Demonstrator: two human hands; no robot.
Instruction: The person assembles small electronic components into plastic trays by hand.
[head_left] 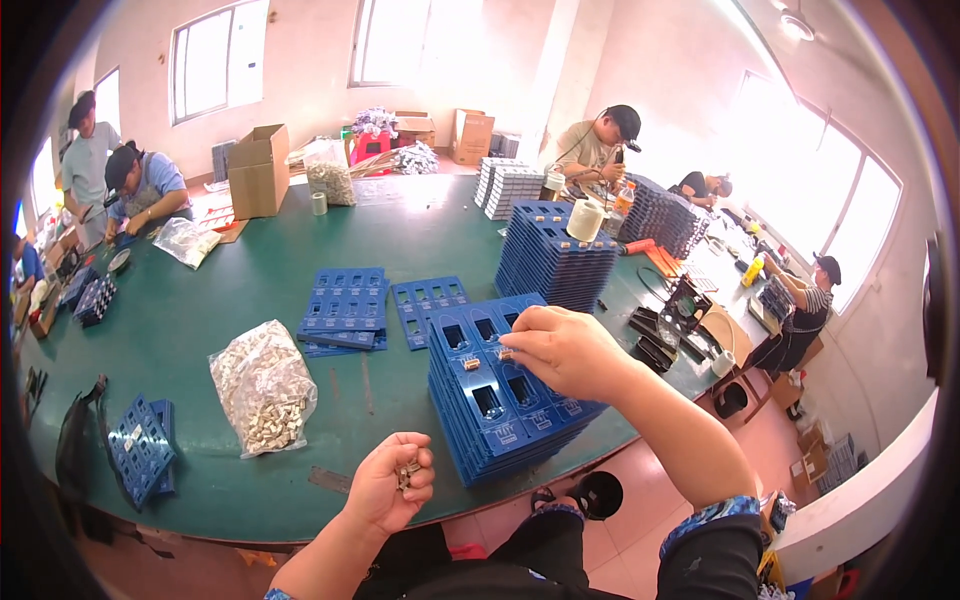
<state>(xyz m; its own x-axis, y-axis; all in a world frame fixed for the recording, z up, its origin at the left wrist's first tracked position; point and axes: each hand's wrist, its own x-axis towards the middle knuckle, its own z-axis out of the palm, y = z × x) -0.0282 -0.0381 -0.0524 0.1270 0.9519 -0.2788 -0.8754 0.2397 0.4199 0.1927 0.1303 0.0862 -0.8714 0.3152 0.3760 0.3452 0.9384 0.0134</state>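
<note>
My right hand [568,348] is over the top panel of a tall stack of blue circuit boards [522,428]. Its thumb and fingers pinch a small cream connector [506,354] against the board, beside a rectangular cutout. Another connector [471,365] sits on the same board to the left. Just off the stack's near left side, my left hand [385,488] is curled around several small connectors [407,474], palm partly turned up. A clear plastic bag [262,385] full of such connectors lies on the green table [350,400], left of the stack.
Loose blue boards [345,305] lie behind the bag, and more [140,450] at the far left. Beyond my stack stands another board stack [555,265] with a white roll [586,220] on top. Black parts [665,330] rest at right. Several people work around the table.
</note>
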